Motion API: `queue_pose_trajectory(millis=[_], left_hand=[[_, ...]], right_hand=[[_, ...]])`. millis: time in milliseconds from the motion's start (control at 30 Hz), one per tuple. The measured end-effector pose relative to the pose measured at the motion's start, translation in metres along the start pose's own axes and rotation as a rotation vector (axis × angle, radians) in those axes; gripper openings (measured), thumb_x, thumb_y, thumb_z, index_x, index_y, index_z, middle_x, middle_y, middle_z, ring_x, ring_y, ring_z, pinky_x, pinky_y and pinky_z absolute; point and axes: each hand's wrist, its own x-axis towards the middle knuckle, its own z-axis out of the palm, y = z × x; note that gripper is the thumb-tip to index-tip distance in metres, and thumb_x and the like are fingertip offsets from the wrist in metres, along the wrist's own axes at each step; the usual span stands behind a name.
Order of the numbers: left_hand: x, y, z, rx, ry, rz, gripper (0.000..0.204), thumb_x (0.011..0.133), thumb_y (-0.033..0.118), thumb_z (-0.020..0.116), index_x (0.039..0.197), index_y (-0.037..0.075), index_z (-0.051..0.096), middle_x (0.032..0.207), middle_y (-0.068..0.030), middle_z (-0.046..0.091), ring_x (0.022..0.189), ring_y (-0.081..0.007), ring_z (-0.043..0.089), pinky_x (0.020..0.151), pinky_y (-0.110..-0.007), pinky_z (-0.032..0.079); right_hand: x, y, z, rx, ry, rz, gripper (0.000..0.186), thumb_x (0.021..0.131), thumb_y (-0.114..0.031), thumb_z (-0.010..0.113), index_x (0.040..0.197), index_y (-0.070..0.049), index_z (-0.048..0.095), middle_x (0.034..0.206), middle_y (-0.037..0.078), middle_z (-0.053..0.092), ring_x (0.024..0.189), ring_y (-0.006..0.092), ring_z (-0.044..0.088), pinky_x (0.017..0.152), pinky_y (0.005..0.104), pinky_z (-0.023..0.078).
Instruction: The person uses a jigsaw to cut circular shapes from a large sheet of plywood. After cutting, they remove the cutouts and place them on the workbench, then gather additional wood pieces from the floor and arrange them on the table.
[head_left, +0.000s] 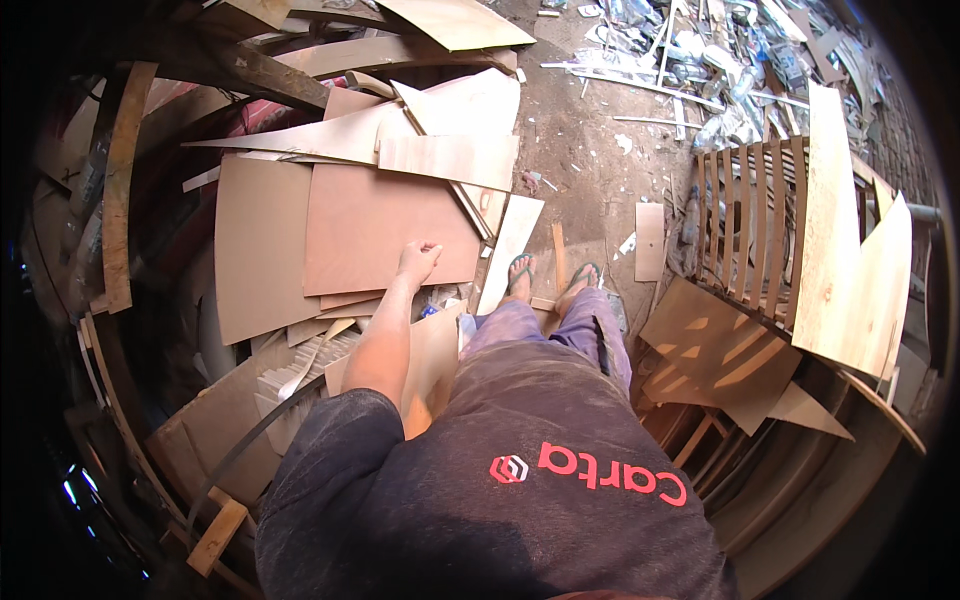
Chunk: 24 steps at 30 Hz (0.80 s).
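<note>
My left hand [420, 262] is over a reddish-brown plywood sheet [370, 225], with its fingers curled closed. Whether anything small is inside the fingers is too small to tell, and I cannot tell if the hand touches the sheet. Under and beside that sheet lies a paler brown plywood sheet [262, 250]. Across its far edge rests a light wood offcut [448, 160], with a long pointed pale piece [330, 138] behind it. My right hand is outside the picture.
Sandaled feet stand on a dirt floor [580, 180] beside a narrow pale board [512, 245]. At right are a slatted wooden crate [750, 220], a tall pale board [830, 240] and a leaning brown sheet [720, 350]. Plastic scrap [690, 60] heaps far right; thin stacked strips [300, 380] lie left.
</note>
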Motion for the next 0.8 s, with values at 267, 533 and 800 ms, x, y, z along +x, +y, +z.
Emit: queue_pose_trajectory(millis=[267,533,800], left_hand=[[-0.033,-0.044,0.021,-0.071,0.001,-0.331,0.016,0.081,0.018,0.068,0.075,0.003,0.068,0.065,-0.004,0.062,0.056,-0.0135,0.057,0.056,-0.031,0.049],[-0.108,-0.029,0.125,-0.553,0.255,-0.535,0.024,0.083,0.024,0.07,0.089,0.001,0.072,0.07,-0.0027,0.064,0.056,-0.0124,0.056,0.051,-0.03,0.045],[-0.17,-0.012,0.246,-0.839,0.067,-0.509,0.051,0.086,0.048,0.067,0.096,-0.002,0.068,0.084,-0.0071,0.064,0.07,-0.0181,0.056,0.057,-0.034,0.043]], right_hand=[[0.092,-0.223,-0.183,0.231,0.132,0.022,0.033,0.09,-0.02,0.065,0.12,-0.006,0.062,0.079,0.0,0.063,0.064,0.0126,0.062,0.049,0.0292,0.041],[0.181,-0.477,-0.309,-0.161,0.157,-0.291,0.029,0.088,-0.015,0.066,0.111,0.001,0.066,0.08,0.004,0.067,0.06,0.0115,0.061,0.052,0.0255,0.048],[0.26,-0.668,-0.267,-0.892,0.155,-0.829,0.036,0.083,-0.026,0.071,0.113,-0.005,0.069,0.075,0.008,0.069,0.065,0.0165,0.066,0.06,0.031,0.051]])
